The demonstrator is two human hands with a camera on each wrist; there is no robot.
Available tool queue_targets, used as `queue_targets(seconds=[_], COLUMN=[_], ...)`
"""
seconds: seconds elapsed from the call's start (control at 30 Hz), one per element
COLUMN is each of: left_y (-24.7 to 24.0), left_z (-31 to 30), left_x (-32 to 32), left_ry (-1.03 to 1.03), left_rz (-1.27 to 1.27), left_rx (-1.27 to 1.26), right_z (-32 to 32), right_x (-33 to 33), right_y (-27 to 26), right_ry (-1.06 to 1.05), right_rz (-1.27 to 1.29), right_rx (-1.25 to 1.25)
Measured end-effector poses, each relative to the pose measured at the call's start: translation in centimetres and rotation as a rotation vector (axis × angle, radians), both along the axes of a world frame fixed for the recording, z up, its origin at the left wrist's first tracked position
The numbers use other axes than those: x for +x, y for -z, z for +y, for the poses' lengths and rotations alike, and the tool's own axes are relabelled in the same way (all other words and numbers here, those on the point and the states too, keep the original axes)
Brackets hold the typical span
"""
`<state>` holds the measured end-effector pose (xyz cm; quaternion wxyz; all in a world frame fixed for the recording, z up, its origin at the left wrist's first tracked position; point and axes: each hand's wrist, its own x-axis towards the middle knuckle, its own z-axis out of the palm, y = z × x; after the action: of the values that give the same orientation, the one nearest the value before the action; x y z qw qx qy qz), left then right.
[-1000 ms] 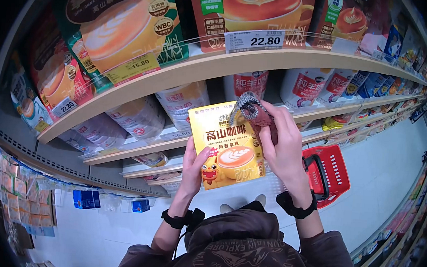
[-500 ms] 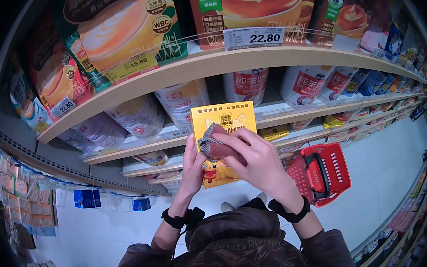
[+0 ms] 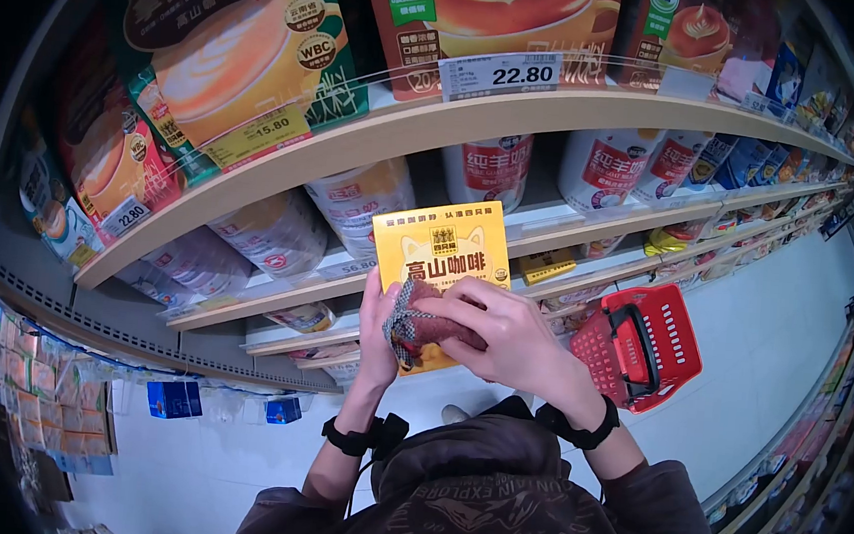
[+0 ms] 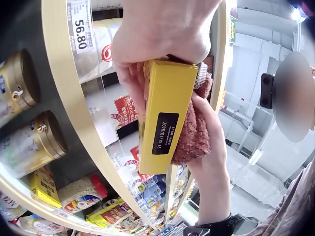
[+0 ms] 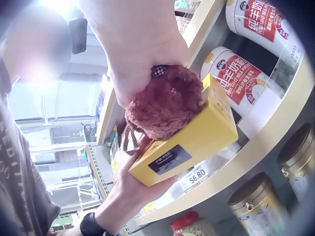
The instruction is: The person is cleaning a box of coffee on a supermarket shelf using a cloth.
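Observation:
Upright in front of the shelves is a yellow coffee box (image 3: 444, 238), its front toward the head camera. My left hand (image 3: 377, 335) grips it at the left edge, thumb side toward the front. My right hand (image 3: 514, 336) holds a bunched reddish-brown plush cloth (image 3: 454, 337) with a checked border against the box's lower front, covering the printed cup. In the left wrist view, the yellow side panel (image 4: 172, 93) has a black date label (image 4: 166, 133). The right wrist view shows the cloth's fluffy side (image 5: 165, 105) lying on the box front, beside that hand's palm.
A curved shelf (image 3: 439, 117) with large coffee boxes (image 3: 527, 19) and price tags runs above the hands. White milk powder cans (image 3: 610, 171) line the shelf below. A red shopping basket (image 3: 666, 346) stands on the floor to the right, and another shelf row lies beyond it.
My right hand has swept the cloth from the box's upper right corner across its front to the lower left. The box stays in my left hand, nearly in place.

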<state>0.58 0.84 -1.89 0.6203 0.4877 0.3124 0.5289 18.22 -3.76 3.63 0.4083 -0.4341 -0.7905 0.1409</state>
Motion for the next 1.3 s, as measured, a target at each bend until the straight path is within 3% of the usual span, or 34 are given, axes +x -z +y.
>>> queue_targets(seconds=[0.13, 0.2, 0.3, 0.4, 0.67, 0.83, 0.93, 1.0, 1.13, 1.3], left_y=[-0.5, -0.6, -0.5, -0.5, -1.0, -0.5, -0.4, -0.6, -0.5, 0.0], left_z=[-0.3, -0.4, -0.5, -0.6, -0.3, -0.4, -0.3, -0.6, -0.7, -0.1], left_x=[-0.1, 0.2, 0.1, 0.3, 0.1, 0.2, 0.4, 0.4, 0.9, 1.0], left_ry=[0.010, -0.012, 0.010, 0.004, 0.050, 0.021, -0.020, 0.000, -0.007, -0.015], left_rz=[0.036, 0.013, -0.018, -0.025, -0.042, -0.007, -0.010, -0.030, -0.005, -0.096], left_rx=[0.050, 0.036, -0.002, -0.018, -0.025, 0.036, 0.022, -0.003, -0.017, -0.009], right_z=[0.3, 0.5, 0.6, 0.7, -1.4, -1.2, -0.5, 0.0, 0.3, -1.0], right_x=[1.7, 2.4, 3.2, 2.5, -0.3, 1.0, 2.0, 2.5, 2.2, 0.0], right_y=[-0.6, -1.2, -1.6, -1.1, 0.5, -0.8, -1.5, -1.7, -1.4, 0.1], right_ry=[-0.109, -0.061, 0.184, 0.246, -0.105, -0.137, 0.019, 0.279, 0.362, 0.059], right_rz=[-0.073, -0.070, -0.157, -0.176, -0.308, -0.338, -0.247, -0.251, -0.241, -0.186], right_rx=[-0.071, -0.105, 0.033, 0.172, 0.148, 0.098, 0.142, 0.199, 0.231, 0.170])
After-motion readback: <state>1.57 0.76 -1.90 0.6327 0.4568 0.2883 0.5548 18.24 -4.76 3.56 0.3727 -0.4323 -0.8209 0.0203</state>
